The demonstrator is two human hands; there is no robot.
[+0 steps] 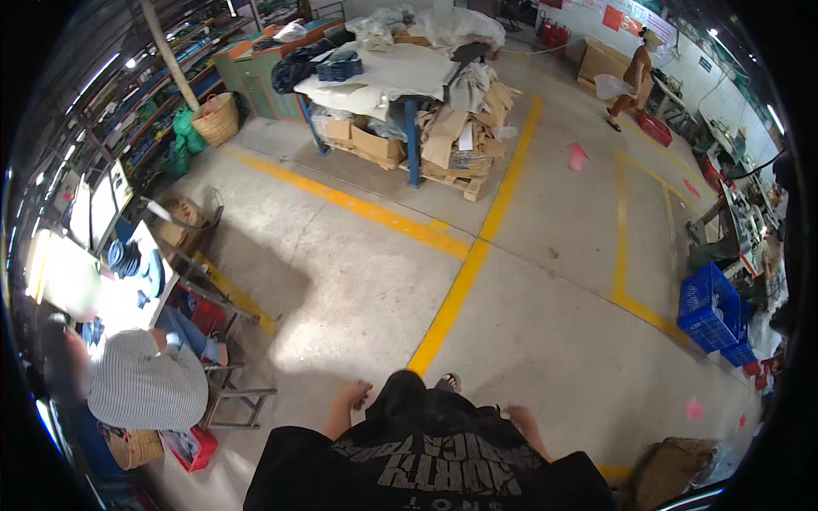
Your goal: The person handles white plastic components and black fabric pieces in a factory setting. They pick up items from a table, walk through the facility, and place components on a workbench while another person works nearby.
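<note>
My left hand (357,394) hangs low beside my dark trousers, its fingers curled in. A small dark patch shows under the fingers, too small to name. On the other side, my right hand (518,416) is down by my hip, its fingers blurred and partly hidden. Neither hand touches a table or a load. One sandalled foot (450,381) shows ahead of me on the concrete floor (358,315), beside a yellow floor line (449,317).
At left a seated person in a striped shirt (146,383) works at a lit table. A cloth-covered table (383,72) with cartons on a pallet (464,185) stands ahead. Blue crates (709,307) line the right. Another person (635,78) walks at the far right, carrying something pale.
</note>
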